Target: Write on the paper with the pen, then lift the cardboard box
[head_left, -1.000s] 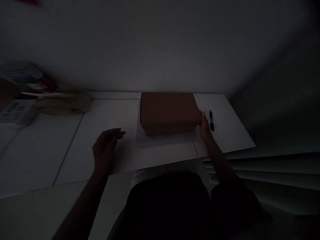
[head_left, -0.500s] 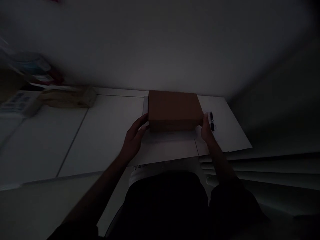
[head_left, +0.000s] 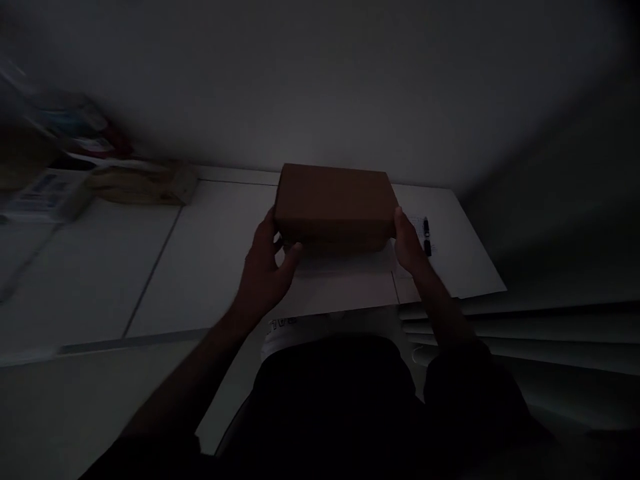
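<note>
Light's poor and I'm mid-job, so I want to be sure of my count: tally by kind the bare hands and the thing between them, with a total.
Hands: 2 (left hand, right hand)
Brown box: 1
Total: 3
Left out: small dark pieces by the right hand; too dim to tell whether one thing or two.

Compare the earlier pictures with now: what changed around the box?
The left hand has moved right and taken hold of the brown box at its left end. The box shows higher against the table; whether lifted or pushed back, I cannot tell. The right hand stayed at its right end.
</note>
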Demonstrator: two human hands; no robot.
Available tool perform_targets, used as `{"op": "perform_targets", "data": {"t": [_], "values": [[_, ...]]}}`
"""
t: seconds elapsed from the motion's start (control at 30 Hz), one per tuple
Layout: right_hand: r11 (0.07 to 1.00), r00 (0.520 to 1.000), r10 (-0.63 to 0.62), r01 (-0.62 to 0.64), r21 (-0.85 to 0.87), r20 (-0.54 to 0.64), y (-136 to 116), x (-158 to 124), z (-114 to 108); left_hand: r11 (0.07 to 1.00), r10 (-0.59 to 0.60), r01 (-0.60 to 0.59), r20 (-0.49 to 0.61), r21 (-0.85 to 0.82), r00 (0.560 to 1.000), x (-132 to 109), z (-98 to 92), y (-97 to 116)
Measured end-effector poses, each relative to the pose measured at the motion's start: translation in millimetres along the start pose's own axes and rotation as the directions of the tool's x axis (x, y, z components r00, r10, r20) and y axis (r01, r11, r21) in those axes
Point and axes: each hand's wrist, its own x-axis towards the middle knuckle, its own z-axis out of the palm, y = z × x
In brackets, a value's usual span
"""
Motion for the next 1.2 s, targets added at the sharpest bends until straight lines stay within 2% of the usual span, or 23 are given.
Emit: {"op": "perform_targets", "data": {"t": [0.1,0.23,0.43,0.6,0.87,1.03,1.2], "values": [[0.993,0.999,0.023,-0.02,0.115,-0.025,-28,6,10,0.997,0.047,-0.042,-0.063,0.065,0.997,-2,-16.2,-2],[0.98,0.993,-0.048,0.026,0.195,0.111,-57,17,26,0.991,0.109,-0.095,-0.152,0.099,0.982,-6,-40.1,-10],[0.972,0.965,-0.158,0.113,0.207,0.211,-81,34,58,0.988,0.103,-0.066,-0.281,0.138,0.954,-22,-76.0,-13],[0.963,0.928,-0.205,0.135,0.233,0.311,-94,44,86,0.988,0.067,-0.012,-0.361,0.154,0.93,-39,-97.0,-16],[0.937,0.846,-0.296,0.167,0.307,0.444,-103,51,126,0.977,0.001,0.103,-0.487,0.187,0.874,-72,-113.3,-25],[0.935,0.826,-0.313,0.182,0.303,0.469,-102,50,145,0.974,-0.063,0.17,-0.542,0.151,0.838,-87,-116.2,-33],[0.919,0.811,-0.345,0.19,0.345,0.473,-105,46,152,0.972,-0.103,0.2,-0.545,0.121,0.832,-97,-116.2,-39]]}}
